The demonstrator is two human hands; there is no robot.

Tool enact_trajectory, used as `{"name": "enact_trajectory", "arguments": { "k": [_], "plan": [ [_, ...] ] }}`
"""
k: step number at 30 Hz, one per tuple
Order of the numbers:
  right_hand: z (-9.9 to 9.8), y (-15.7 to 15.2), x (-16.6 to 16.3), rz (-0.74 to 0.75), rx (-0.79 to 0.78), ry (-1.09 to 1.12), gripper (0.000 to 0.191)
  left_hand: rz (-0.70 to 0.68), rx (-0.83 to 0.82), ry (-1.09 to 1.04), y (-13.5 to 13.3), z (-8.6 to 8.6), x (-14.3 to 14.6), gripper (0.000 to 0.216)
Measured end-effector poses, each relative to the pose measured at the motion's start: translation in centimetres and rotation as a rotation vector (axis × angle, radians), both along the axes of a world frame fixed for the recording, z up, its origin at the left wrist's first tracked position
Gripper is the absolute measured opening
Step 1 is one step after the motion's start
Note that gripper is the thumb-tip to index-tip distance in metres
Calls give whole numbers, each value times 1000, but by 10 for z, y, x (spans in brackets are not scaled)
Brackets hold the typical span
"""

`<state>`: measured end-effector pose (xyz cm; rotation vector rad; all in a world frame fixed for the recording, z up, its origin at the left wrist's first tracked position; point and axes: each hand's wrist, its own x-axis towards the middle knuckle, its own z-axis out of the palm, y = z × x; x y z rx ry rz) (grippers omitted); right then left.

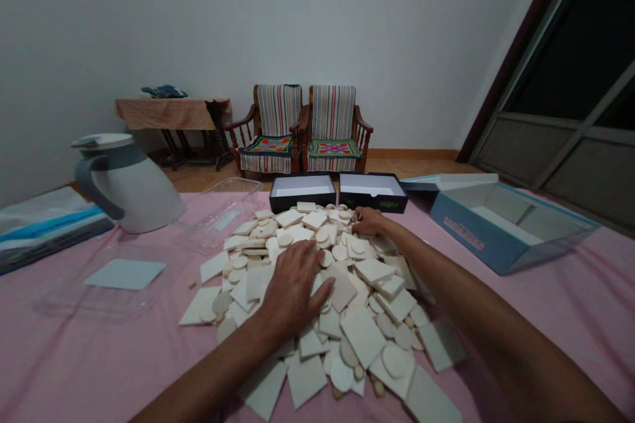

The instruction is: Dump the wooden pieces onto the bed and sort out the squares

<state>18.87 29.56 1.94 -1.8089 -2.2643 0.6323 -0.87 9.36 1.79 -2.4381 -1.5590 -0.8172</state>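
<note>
A wide heap of pale wooden pieces (364, 338), square tiles and round discs, covers the middle of the table. My left hand (295, 284) lies palm down on the heap, fingers stretched and thumb apart. At the heap's far right edge is my right hand (367, 221), its fingers curled down among the pieces. Whatever those fingers hold, if anything, is hidden. Just beyond the heap stand two black open boxes with white insides, the left box (302, 200) and the right box (373, 203). Small wooden balls (379, 388) lie at the near edge.
A white and grey jug (143, 188) stands at left beside clear plastic trays (218, 215) and a blue-white package (49, 225). To the right sits a large blue open box (496, 231). The pink cloth (163, 357) covers the table; two chairs (332, 125) are behind.
</note>
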Motion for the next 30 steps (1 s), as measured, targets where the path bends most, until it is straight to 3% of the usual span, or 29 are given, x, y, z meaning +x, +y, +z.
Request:
{"name": "enact_trajectory", "arguments": {
  "k": [6,10,13,16,18,20,23,26,30],
  "plan": [
    [10,-17,-2,58,-131,263,4,8,-5,-3,0,1,1,32],
    [37,-28,-24,159,-167,449,18,5,0,-9,-1,2,0,32],
    [60,-32,-42,357,-208,570,33,-2,14,-14,-1,1,-1,34],
    [72,-24,-49,348,-39,452,39,-2,15,-17,-2,0,-1,35],
    [69,-14,-48,185,105,268,38,-1,9,-17,-2,-1,-1,35],
    [57,-5,-45,71,153,132,34,4,7,-18,-2,0,-1,34],
    [32,2,-43,0,149,18,38,9,4,-14,-3,0,0,35],
    [11,3,-47,-59,145,-41,57,8,-3,-13,-3,0,0,35],
    [3,6,-52,-84,95,-64,67,7,-18,-22,-4,2,0,36]
  ]
}}
